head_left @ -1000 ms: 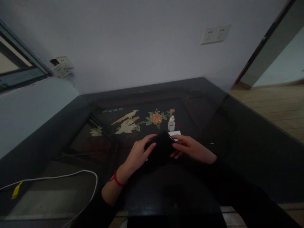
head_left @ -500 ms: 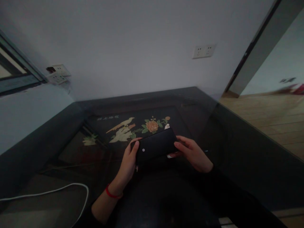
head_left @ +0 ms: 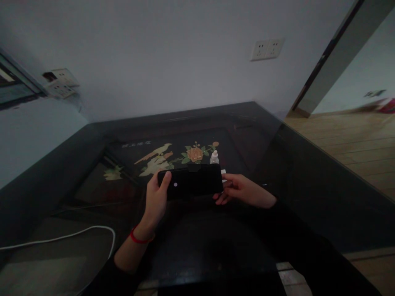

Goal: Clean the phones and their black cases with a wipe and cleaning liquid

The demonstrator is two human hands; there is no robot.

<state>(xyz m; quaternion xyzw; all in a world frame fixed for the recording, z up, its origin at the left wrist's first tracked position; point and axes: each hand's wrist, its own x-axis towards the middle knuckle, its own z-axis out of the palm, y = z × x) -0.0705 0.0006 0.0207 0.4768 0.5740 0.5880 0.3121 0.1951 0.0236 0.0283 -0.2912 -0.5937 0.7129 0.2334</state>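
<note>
A black smartphone (head_left: 194, 181) lies sideways in my left hand (head_left: 156, 195), whose thumb presses over its left end while the fingers pass behind. A small pale round mark shows near that thumb. My right hand (head_left: 242, 190) is at the phone's right end with its fingers apart and loosely bent; whether the fingertips touch the phone edge I cannot tell. Just behind the phone stands a small clear bottle with a white tip (head_left: 214, 157), its lower part hidden. A small white object (head_left: 223, 174) peeks out between the phone and my right index finger.
The dark glossy table (head_left: 265, 156) has a flower-and-bird picture (head_left: 195, 154) in its top. A white cable (head_left: 68, 235) curves across the left front. Wall sockets (head_left: 267, 49) are above the table, and more sockets (head_left: 61, 83) are at the left corner.
The phone has shifted left and turned more level in my left hand. My right thumb has come off its front. The bottle shows more fully behind it.
</note>
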